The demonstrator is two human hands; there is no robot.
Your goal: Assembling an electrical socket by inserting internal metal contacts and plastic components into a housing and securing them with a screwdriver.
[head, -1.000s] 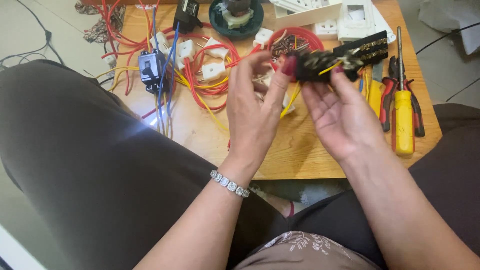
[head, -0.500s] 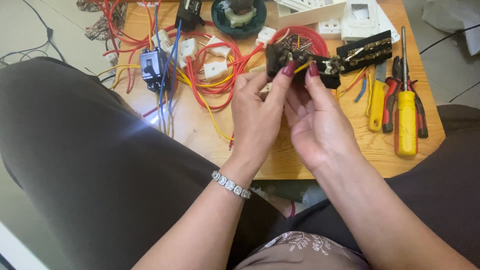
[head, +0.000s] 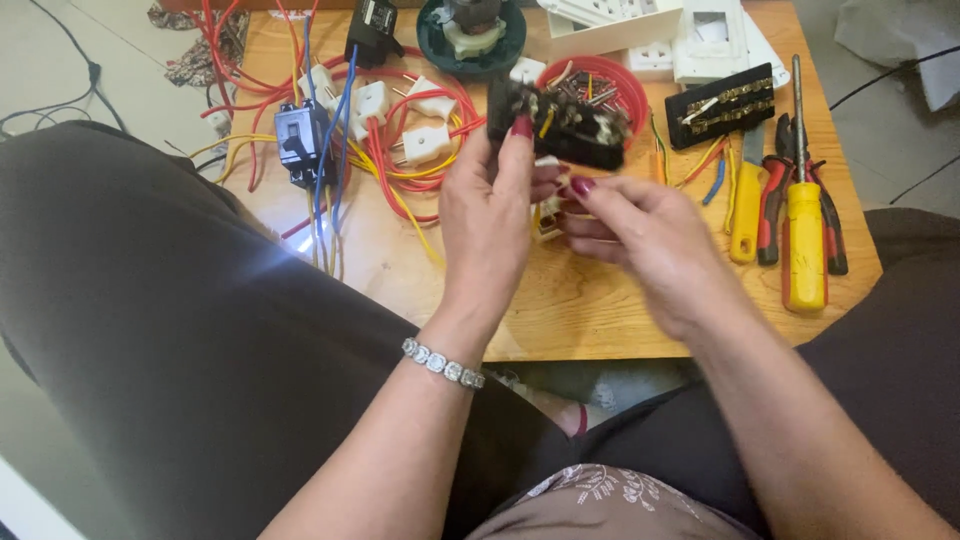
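My left hand (head: pixel 490 215) is raised over the wooden table (head: pixel 600 300), shut on a black electrical block (head: pixel 575 128) with brass contacts and short coloured wires. The thumb, with a dark red nail, presses on the block's near face. My right hand (head: pixel 645 235) sits just below and to the right of the block. Its fingers are curled around a small white part (head: pixel 547 214) between the two hands, and the top finger reaches the block's lower edge. A silver bracelet (head: pixel 443 363) circles my left wrist.
A black terminal strip (head: pixel 722 105) lies at the right, near a yellow screwdriver (head: pixel 805 245), red pliers (head: pixel 775 200) and a yellow-handled tool (head: pixel 745 212). Also here: a red bowl (head: pixel 625 85), white plugs (head: pixel 425 145), a black breaker (head: pixel 300 140), tangled red wires (head: pixel 385 165), white switch plates (head: pixel 712 40).
The black terminal strip left my right hand and now lies on the table. Both hands then took the black block. My right hand has since dropped below it.
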